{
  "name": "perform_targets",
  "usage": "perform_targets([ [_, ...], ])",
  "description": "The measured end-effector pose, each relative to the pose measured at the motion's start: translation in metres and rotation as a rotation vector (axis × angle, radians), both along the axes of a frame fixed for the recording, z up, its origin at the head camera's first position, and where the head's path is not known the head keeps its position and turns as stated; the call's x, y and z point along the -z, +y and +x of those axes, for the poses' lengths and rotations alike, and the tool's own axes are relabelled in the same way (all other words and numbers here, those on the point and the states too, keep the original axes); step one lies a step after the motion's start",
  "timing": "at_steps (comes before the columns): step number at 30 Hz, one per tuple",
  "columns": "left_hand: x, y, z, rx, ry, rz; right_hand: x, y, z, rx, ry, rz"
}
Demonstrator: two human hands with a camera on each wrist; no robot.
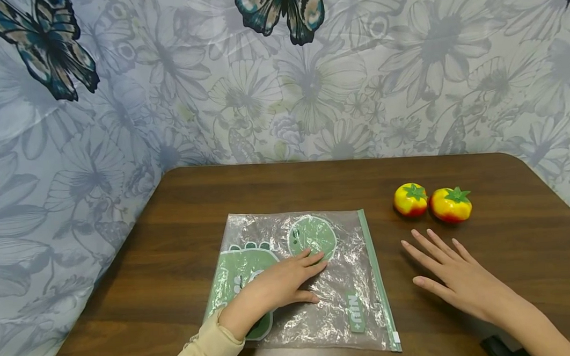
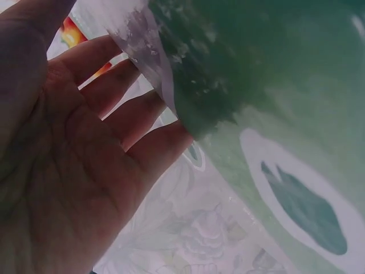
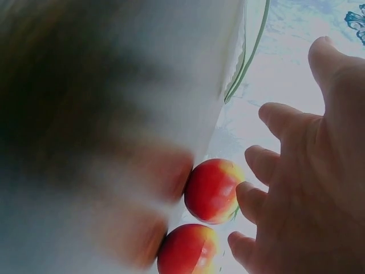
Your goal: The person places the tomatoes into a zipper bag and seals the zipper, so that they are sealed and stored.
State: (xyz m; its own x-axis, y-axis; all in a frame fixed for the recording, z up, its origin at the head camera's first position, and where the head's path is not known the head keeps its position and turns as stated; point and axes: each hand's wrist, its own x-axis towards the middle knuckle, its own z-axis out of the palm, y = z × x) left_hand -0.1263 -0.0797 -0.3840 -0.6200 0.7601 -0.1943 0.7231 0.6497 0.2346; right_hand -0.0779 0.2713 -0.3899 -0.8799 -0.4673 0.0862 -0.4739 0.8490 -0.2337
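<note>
A clear plastic zip bag (image 1: 328,321) with green printed figures lies flat on the wooden table. My left hand (image 1: 283,280) rests on its middle, fingers spread and fairly straight; the left wrist view shows the fingertips (image 2: 177,140) at the bag's green-printed surface. To the right of the bag, my right hand (image 1: 457,282) is held with fingers extended and nothing in its grasp. Just beyond its fingertips sit two yellow-and-red, tomato-like fruits with green leafy tops, a smaller one (image 1: 407,201) and a larger one (image 1: 450,207), side by side. Both fruits also show in the right wrist view, beside the fingers (image 3: 265,162).
The bag's green zip edge (image 1: 378,272) faces right, with a white slider (image 1: 396,337) at its near end. A black object (image 1: 499,348) lies at the table's front edge under the right forearm. Flower-patterned cloth (image 1: 281,103) hangs behind the brown table (image 1: 165,292).
</note>
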Motion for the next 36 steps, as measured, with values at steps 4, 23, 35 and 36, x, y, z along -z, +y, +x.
perform_targets([
  [4,0.0,0.0,0.001,-0.007,-0.001,0.008,0.0,0.0,0.0,0.002,-0.007,0.003],
  [23,0.001,-0.002,0.0,0.02,0.038,0.04,-0.006,-0.007,-0.009,-0.063,-0.104,-0.101],
  [35,0.002,-0.002,0.0,0.034,0.053,0.05,-0.007,-0.03,-0.019,-0.178,-0.07,-0.116],
  [36,0.002,-0.002,0.0,0.032,0.053,0.048,-0.007,-0.032,-0.019,-0.186,-0.068,-0.116],
])
